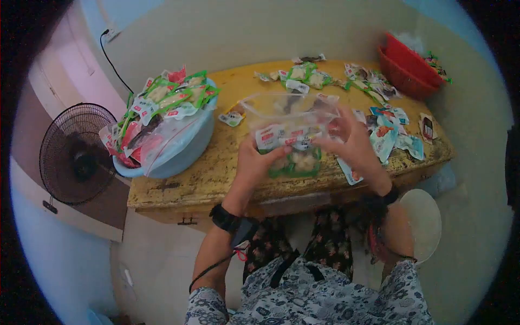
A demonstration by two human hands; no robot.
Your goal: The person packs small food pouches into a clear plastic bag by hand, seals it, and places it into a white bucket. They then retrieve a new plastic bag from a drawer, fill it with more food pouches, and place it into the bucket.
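Observation:
A clear zip-top plastic bag [287, 112] with several small snack packets [299, 162] inside stands upright near the table's front edge. Its mouth faces up. My left hand [257, 161] grips the lower left side of the bag, thumb across the front. On the opposite side, my right hand [355, 142] closes around the bag, its thumb pressing toward the white and red packets. The fingers behind the bag are hidden. Close to my right hand lie blue and white packets [385, 138].
At the left of the worn yellow table [227, 179], a light blue basin [197, 143] is heaped with green and red packets. Green packets [309, 75] lie along the back. A red basket [409, 67] stands back right. A fan [81, 154] and a white bucket [425, 225] flank the table.

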